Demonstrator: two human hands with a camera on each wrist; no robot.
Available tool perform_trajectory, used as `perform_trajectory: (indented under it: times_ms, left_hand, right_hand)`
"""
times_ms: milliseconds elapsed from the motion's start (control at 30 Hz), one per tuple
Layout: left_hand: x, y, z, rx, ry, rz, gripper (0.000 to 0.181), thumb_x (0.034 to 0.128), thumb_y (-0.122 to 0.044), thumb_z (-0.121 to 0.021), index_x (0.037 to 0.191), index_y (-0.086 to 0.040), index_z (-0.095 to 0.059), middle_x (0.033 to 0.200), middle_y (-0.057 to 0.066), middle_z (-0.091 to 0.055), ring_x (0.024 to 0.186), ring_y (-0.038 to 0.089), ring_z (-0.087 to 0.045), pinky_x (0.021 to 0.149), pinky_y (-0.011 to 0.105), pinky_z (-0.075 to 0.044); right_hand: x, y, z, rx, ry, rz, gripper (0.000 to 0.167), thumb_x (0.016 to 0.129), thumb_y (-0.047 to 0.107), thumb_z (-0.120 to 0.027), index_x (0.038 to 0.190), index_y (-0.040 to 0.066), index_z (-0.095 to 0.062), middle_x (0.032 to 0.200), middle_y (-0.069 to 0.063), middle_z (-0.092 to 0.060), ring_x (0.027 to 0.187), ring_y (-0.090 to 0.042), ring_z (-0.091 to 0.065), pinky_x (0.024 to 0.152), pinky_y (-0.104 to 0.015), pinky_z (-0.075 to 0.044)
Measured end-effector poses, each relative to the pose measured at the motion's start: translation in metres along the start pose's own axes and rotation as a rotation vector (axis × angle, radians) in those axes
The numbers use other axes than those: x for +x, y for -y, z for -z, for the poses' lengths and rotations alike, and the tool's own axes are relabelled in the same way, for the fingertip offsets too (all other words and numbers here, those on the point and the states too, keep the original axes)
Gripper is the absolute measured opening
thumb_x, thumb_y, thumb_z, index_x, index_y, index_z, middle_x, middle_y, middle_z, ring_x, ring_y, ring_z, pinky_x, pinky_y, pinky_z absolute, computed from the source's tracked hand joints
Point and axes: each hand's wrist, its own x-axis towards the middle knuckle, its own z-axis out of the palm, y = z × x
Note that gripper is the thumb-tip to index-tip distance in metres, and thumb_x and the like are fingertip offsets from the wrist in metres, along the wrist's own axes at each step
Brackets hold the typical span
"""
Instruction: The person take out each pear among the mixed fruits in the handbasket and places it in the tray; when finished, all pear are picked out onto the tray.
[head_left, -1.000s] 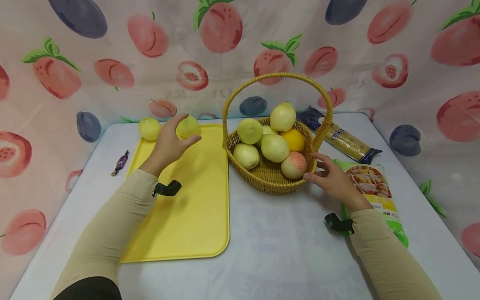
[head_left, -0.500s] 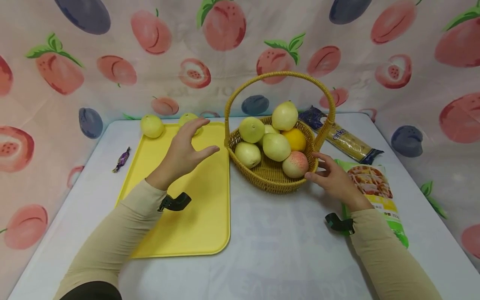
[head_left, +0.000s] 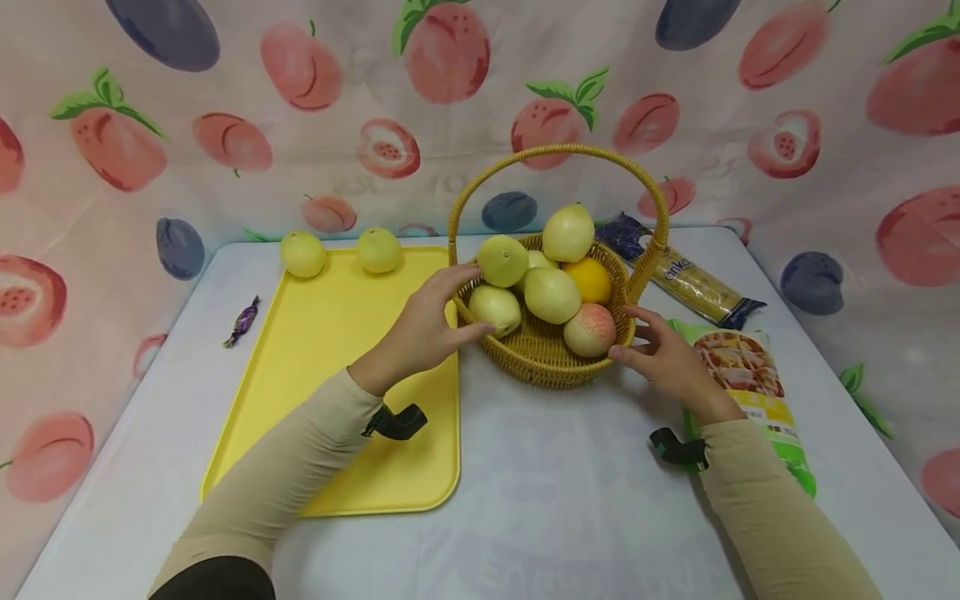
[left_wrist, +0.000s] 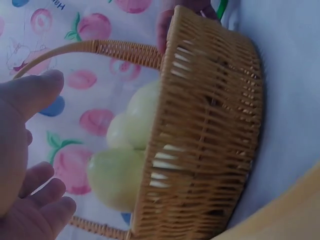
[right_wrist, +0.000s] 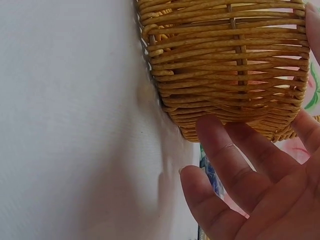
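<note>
Ctr frame: L hand [head_left: 420, 333] held w/ fingers wide apart, nothing grasped, nr pale fruit [head_left: 495, 310] in wicker basket [head_left: 536, 367]; latter gripped ctr-R by R hand [head_left: 671, 362], fingers part-curled.

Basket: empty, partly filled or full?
Partly filled: the basket holds several pale green fruits, an orange and a peach, while bare woven bottom shows at the front.

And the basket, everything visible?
Golden-brown wicker basket, woven walls with gaps, tall arched handle. It sits upright on the white table, right of the yellow tray, and holds five pale-yellow fruits, an orange and a peach. The right hand touches its right side; the left hand is near its left side.
</note>
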Motion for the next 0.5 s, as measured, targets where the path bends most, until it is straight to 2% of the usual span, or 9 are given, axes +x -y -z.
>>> perform_trajectory:
  times_ms: [167,367,500]
  left_hand:
    - [0.005,-0.001,-0.015,-0.002,-0.004,0.018,0.064,0.0888,-0.022,-0.079,0.142,0.0,-0.05,0.145,0.019,-0.046,0.14,0.029,-0.038,0.112,0.041,-0.034]
    - [0.011,-0.001,-0.029,-0.005,-0.11,0.059,0.061,0.0884,-0.019,-0.079,0.138,0.003,-0.052,0.14,0.02,-0.052,0.137,0.032,-0.042,0.111,0.042,-0.035]
    - [0.02,-0.001,-0.035,-0.028,-0.122,0.105,0.066,0.089,-0.019,-0.079,0.142,0.003,-0.048,0.143,0.02,-0.049,0.137,0.031,-0.041,0.111,0.041,-0.035]
  right_hand:
    - [-0.001,0.001,-0.001,0.009,-0.002,-0.006,0.087,0.096,0.044,-0.067,0.161,0.015,-0.019,0.157,-0.028,-0.028,0.13,-0.05,-0.046,0.101,-0.064,-0.041]
    - [-0.002,0.002,-0.003,0.023,-0.008,-0.014,0.088,0.095,0.045,-0.068,0.162,0.017,-0.019,0.161,-0.023,-0.021,0.138,-0.048,-0.035,0.103,-0.066,-0.037]
    - [-0.003,0.0,-0.003,0.034,-0.011,-0.017,0.088,0.095,0.044,-0.068,0.162,0.017,-0.019,0.162,-0.022,-0.02,0.14,-0.048,-0.033,0.104,-0.066,-0.036]
